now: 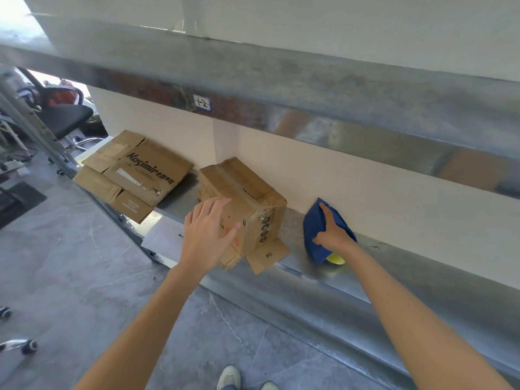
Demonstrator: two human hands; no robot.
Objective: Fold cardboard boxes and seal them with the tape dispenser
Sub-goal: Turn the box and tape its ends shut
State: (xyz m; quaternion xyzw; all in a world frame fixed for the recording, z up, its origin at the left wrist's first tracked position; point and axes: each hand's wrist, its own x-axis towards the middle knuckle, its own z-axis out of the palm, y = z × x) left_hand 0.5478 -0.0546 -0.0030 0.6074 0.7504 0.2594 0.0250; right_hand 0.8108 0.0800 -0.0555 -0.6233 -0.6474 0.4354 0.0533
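A small brown cardboard box (pixel 247 198) stands folded on the metal shelf (pixel 394 266), its top seam taped and a loose flap sticking out at its near bottom corner. My left hand (pixel 208 235) lies flat against the box's near side, fingers straight. To the right, my right hand (pixel 334 232) grips the blue tape dispenser (pixel 315 229), which rests on the shelf with a yellow tape roll (pixel 336 259) showing under it. A flattened cardboard box (pixel 135 173) with black lettering lies on the shelf's left end.
An upper metal shelf beam (pixel 281 80) with a small label (pixel 202 102) hangs above the work area. A white wall (pixel 365 178) backs the shelf. A black office chair (pixel 64 116) stands at the far left on the grey floor. A white paper sheet (pixel 163 235) lies beside the box.
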